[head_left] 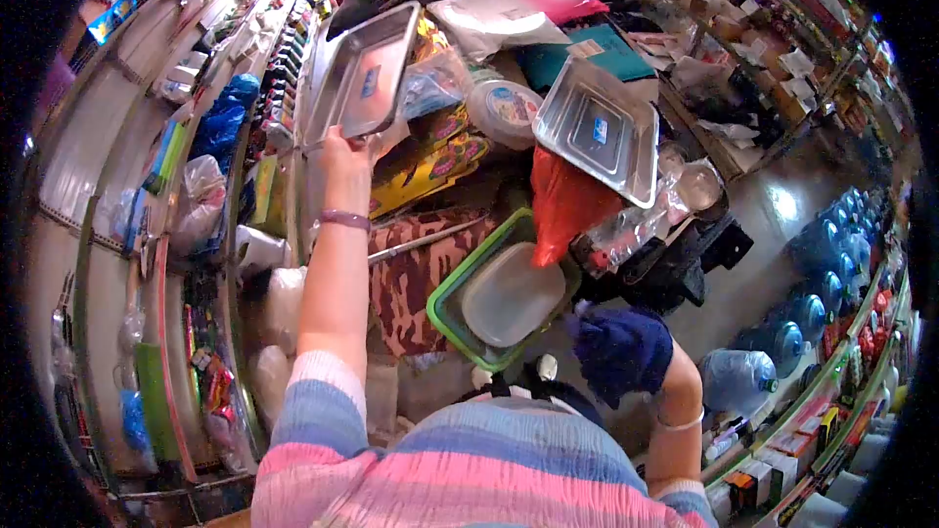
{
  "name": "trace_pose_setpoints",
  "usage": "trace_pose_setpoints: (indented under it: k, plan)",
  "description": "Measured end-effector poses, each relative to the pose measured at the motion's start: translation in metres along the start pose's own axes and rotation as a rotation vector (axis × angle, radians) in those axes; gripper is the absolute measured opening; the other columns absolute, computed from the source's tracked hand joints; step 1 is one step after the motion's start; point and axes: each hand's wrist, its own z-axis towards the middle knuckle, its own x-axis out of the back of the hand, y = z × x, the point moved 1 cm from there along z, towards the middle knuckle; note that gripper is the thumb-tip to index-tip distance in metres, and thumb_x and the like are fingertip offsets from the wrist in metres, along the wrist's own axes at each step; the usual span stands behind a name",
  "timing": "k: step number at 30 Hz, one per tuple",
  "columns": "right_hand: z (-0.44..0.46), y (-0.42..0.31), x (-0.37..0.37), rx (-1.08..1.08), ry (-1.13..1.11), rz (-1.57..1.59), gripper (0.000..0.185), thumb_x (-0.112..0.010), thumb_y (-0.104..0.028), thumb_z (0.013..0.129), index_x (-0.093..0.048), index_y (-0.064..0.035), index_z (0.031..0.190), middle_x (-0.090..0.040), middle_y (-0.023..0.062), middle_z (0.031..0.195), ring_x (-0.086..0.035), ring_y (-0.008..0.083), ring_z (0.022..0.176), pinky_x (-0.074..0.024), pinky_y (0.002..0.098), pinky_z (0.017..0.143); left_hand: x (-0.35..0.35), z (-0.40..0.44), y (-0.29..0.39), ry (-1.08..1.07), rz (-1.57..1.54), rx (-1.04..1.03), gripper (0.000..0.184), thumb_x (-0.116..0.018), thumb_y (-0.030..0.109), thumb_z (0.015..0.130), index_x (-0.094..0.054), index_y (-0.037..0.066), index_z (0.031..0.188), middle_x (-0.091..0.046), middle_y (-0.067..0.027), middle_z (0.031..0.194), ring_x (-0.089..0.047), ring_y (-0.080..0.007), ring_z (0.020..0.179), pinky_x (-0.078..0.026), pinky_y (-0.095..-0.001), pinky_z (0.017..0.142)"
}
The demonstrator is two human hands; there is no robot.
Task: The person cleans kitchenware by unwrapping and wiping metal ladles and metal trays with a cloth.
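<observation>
The left hand (347,152) grips a tray (368,88) beyond the green basin (441,306); beside it, blue cloth (618,350) hides whether the right hand (675,370) clenches.

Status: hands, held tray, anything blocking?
Left hand grips metal tray, near edge. Right hand mostly hidden by navy cloth. Second tray apart; nothing visibly blocking.

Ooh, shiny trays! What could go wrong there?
The left hand holds one metal tray by just its near end, so it might slip or tip. The other metal tray sits on a jumbled pile, with a red bag poking out beneath, so a bump could perhaps make it slide.
</observation>
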Motion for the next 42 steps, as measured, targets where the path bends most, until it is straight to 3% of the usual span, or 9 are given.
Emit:
trace_pose_setpoints:
  k: [15, 17, 19, 21, 23, 27, 31, 34, 42]
  plan:
    - [-0.070, 0.016, 0.021, -0.390, 0.185, -0.241, 0.025, -0.068, -0.013, 0.067, -0.062, -0.0038, 0.089, -0.062, 0.0104, 0.093, -0.058, 0.0266, 0.086, -0.0443, 0.0333, 0.080, -0.051, 0.044, -0.156, -0.081, 0.443, 0.191, 0.029, -0.058, 0.026, 0.082, -0.059, -0.001, 0.093, -0.063, -0.0104, 0.083, -0.061, -0.0238, 0.073, -0.049, -0.0381, 0.062]
    - [-0.079, 0.033, 0.020, -0.327, 0.242, -0.212, 0.027, -0.068, -0.013, 0.068, -0.061, -0.0034, 0.092, -0.061, 0.0108, 0.097, -0.057, 0.0265, 0.090, -0.0433, 0.0326, 0.082, -0.041, 0.028, -0.175, 0.211, 1.340, -0.669, 0.043, -0.069, 0.031, 0.072, -0.059, 0.000, 0.101, -0.062, -0.0090, 0.087, -0.057, -0.0198, 0.075, -0.046, -0.0337, 0.064]
    - [-0.089, 0.050, 0.019, -0.264, 0.244, -0.122, 0.031, -0.069, -0.012, 0.069, -0.060, -0.0029, 0.097, -0.060, 0.0105, 0.100, -0.056, 0.0254, 0.093, -0.0421, 0.0319, 0.085, -0.075, -0.063, -0.174, -0.358, 0.959, -0.455, 0.053, -0.069, 0.028, 0.073, -0.049, -0.006, 0.108, -0.058, -0.0124, 0.088, -0.057, -0.0225, 0.076, -0.047, -0.0339, 0.070]
    - [-0.091, 0.046, 0.016, -0.494, 0.165, -0.208, 0.037, -0.068, -0.012, 0.071, -0.057, -0.0020, 0.105, -0.059, 0.0094, 0.104, -0.054, 0.0235, 0.097, -0.0407, 0.0322, 0.088, -0.100, -0.134, -0.182, -0.534, 1.054, 0.042, 0.043, -0.061, 0.040, 0.081, -0.053, 0.002, 0.099, -0.059, -0.0062, 0.083, -0.057, -0.0140, 0.054, -0.043, -0.0263, 0.043]
    - [-0.091, 0.047, 0.016, -0.542, 0.179, -0.151, 0.041, -0.066, -0.011, 0.073, -0.054, -0.0009, 0.111, -0.057, 0.0086, 0.109, -0.053, 0.0216, 0.102, -0.0392, 0.0323, 0.091, -0.110, -0.150, -0.204, -0.583, 1.079, 0.258, 0.050, -0.063, 0.043, 0.078, -0.055, -0.001, 0.100, -0.059, -0.0065, 0.088, -0.059, -0.0159, 0.073, -0.046, -0.0273, 0.052]
    - [-0.083, 0.049, 0.027, -0.348, 0.357, 0.292, 0.042, -0.063, -0.012, 0.075, -0.052, -0.0009, 0.114, -0.054, 0.0110, 0.116, -0.049, 0.0280, 0.108, -0.0366, 0.0364, 0.095, -0.114, -0.151, -0.238, -0.564, 0.832, 0.242, 0.030, -0.062, 0.021, 0.076, -0.058, -0.007, 0.088, -0.058, -0.0078, 0.078, -0.055, -0.0151, 0.066, -0.044, -0.0309, 0.060]
    - [-0.071, 0.036, 0.045, -0.142, 0.191, -0.325, 0.048, -0.063, -0.010, 0.076, -0.047, -0.0015, 0.121, -0.048, 0.0130, 0.125, -0.042, 0.0296, 0.119, -0.0312, 0.0367, 0.101, -0.109, -0.143, -0.229, -0.401, 0.756, 0.199, 0.019, -0.053, 0.004, 0.070, -0.058, -0.006, 0.086, -0.055, -0.0061, 0.072, -0.053, -0.0155, 0.062, -0.043, -0.0304, 0.059]
    - [-0.079, 0.056, 0.046, -0.292, 0.531, 0.769, 0.054, -0.064, -0.007, 0.075, -0.042, 0.0013, 0.124, -0.049, 0.0075, 0.123, -0.048, 0.0172, 0.108, -0.0380, 0.0339, 0.095, -0.116, -0.162, -0.186, -0.475, 0.618, 0.062, 0.029, -0.050, 0.001, 0.067, -0.058, -0.006, 0.094, -0.054, -0.0031, 0.075, -0.052, -0.0147, 0.065, -0.043, -0.0294, 0.061]
    - [0.023, 0.007, 0.127, 0.100, 0.932, -0.709, 0.045, -0.064, -0.017, 0.074, -0.051, -0.0036, 0.114, -0.053, 0.0107, 0.117, -0.046, 0.0270, 0.111, -0.0300, 0.0382, 0.100, -0.072, -0.208, -0.048, -0.471, 0.582, -0.100, 0.032, -0.054, 0.000, 0.067, -0.055, -0.003, 0.099, -0.059, -0.0091, 0.085, -0.058, -0.0209, 0.077, -0.048, -0.0302, 0.072]
